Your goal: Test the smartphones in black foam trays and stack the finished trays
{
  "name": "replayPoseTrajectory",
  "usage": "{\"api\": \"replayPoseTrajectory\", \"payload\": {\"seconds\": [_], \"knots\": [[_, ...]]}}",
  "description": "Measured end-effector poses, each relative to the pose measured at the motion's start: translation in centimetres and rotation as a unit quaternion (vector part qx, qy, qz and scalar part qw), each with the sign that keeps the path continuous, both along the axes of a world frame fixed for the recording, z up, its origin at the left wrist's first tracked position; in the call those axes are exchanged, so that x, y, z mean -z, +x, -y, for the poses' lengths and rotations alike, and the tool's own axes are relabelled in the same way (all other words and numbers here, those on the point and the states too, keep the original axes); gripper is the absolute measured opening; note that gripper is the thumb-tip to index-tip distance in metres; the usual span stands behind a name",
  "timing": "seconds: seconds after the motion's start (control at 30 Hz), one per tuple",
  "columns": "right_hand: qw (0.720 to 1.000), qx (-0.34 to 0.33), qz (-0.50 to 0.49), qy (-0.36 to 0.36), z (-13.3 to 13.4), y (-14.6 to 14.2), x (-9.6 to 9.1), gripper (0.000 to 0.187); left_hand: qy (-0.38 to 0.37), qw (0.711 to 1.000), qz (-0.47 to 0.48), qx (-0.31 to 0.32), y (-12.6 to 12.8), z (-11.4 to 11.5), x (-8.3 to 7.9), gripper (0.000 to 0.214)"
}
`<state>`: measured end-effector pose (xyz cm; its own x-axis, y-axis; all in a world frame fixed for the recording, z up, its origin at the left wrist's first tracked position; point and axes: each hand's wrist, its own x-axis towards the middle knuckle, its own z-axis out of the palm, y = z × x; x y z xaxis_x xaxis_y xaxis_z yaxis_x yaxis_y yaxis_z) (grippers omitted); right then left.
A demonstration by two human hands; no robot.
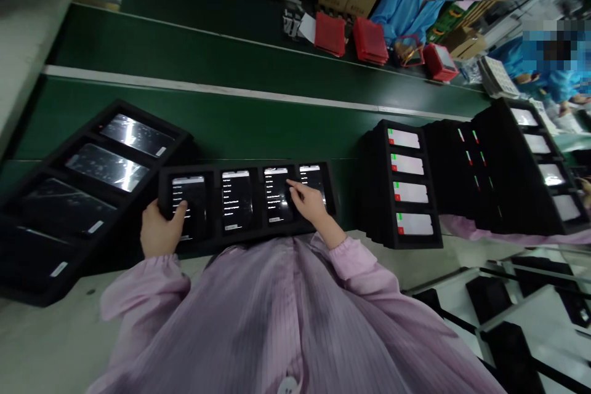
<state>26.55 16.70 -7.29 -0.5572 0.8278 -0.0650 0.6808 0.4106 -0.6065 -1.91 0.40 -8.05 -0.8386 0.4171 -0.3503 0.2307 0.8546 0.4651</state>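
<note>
A black foam tray [258, 235] lies in front of me with several phones side by side in its slots. Their screens are lit with white text menus on black. At the tray's left end is my left hand [160, 231], closed around the edge. Its thumb rests on the screen of the leftmost phone [197, 197]; its other fingers are mostly hidden. My right hand [308, 200] holds nothing and reaches over the right part of the tray. Its index finger points out at the third phone [276, 203] from the left, at its upper right edge, while the other fingers curl in.
Left, another black tray [152, 166] of dark-screened phones sits at an angle. Right, stacked trays [418, 197] hold phones with white screens and green and red marks. Red trays [330, 34] lie across the green conveyor [277, 120], near co-workers in blue [406, 3].
</note>
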Motion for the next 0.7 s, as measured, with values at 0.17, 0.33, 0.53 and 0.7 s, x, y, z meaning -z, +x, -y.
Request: {"api": "replayPoseTrajectory", "payload": {"seconds": [0.17, 0.33, 0.53, 0.7], "knots": [[0.999, -0.01, 0.042, -0.004, 0.3, -2.5, 0.3, 0.031, 0.011, 1.0, -0.016, 0.007, -0.4, 0.5, 1.1, 0.064], [0.996, -0.086, 0.03, -0.003, 1.8, -5.7, -0.1, 0.035, 0.021, 1.0, 0.005, -0.004, -0.4, 0.3, 0.8, 0.062], [0.987, -0.151, 0.057, -0.018, 2.7, -9.7, -0.4, 0.031, 0.091, 0.991, 0.071, -0.065, -0.6, 0.1, 0.2, 0.047], [0.989, -0.138, 0.045, -0.021, 2.8, -8.3, -0.5, 0.029, 0.096, 0.983, 0.113, -0.108, -2.0, -0.6, 0.5, 0.035]]}}
